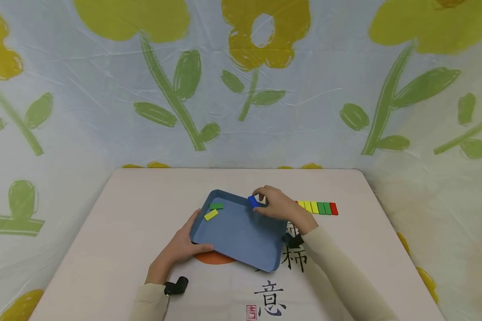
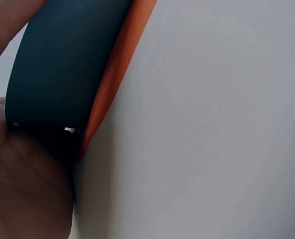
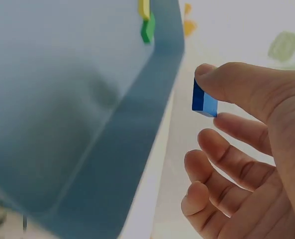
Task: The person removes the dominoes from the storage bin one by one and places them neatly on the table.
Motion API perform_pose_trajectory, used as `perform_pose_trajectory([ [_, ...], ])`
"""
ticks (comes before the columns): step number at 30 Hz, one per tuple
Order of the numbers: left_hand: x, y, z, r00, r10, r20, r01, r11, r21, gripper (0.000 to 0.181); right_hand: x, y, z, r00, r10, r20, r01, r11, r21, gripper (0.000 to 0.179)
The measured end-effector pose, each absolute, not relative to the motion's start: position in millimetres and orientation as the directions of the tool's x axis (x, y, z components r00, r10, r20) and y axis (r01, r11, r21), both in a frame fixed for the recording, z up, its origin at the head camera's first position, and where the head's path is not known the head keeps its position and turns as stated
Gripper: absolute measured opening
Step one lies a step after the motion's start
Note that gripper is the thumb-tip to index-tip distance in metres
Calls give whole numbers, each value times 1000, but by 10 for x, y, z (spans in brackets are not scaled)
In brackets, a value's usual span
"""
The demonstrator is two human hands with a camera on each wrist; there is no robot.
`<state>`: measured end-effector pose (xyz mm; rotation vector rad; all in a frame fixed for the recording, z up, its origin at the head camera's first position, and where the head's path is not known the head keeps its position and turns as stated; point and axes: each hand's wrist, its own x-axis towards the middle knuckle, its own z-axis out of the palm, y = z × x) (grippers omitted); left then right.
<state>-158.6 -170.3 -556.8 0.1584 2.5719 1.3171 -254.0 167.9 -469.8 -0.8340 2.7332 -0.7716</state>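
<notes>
My left hand holds a blue-grey rectangular tray at its left corner, with the thumb along the near edge and the fingers on the left side. In the left wrist view the palm lies against the dark outer wall of the tray. Inside the tray lie a green block and a yellow block, near the left side. Between thumb and index finger, my right hand pinches a blue block by the tray's far rim. The right wrist view shows that blue block outside the tray wall.
To the right of the tray runs a row of yellow, green and red blocks, its left end partly hidden by the right hand. Under the tray lies a white cloth with black characters and an orange shape. A flower-patterned curtain hangs behind the table.
</notes>
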Motion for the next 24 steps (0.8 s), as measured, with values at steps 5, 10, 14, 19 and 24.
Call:
perform_pose_trajectory([
  [5, -1584, -1708, -5570, -963, 210, -171, -17, 582, 813, 121, -2564, 2017, -4670, -855, -518, 7, -440, 720, -536, 48],
  [10, -1587, -1696, -5569, -962, 210, -173, -17, 588, 808, 122, -2507, 2373, -4689, -883, -469, 33, -415, 746, -521, 48],
  [14, -1582, -1697, -5561, -964, 211, -164, -10, 586, 810, 122, -2464, 2637, -4740, -909, -417, 29, -371, 772, -516, 48],
  [19, -1580, -1695, -5565, -965, 208, -159, -7, 586, 810, 121, -2413, 2949, -4847, -945, -328, 4, -285, 813, -508, 46],
  [24, -1583, -1699, -5579, -966, 207, -158, -6, 587, 810, 121, -2372, 3230, -4943, -966, -258, -8, -223, 851, -475, 46],
])
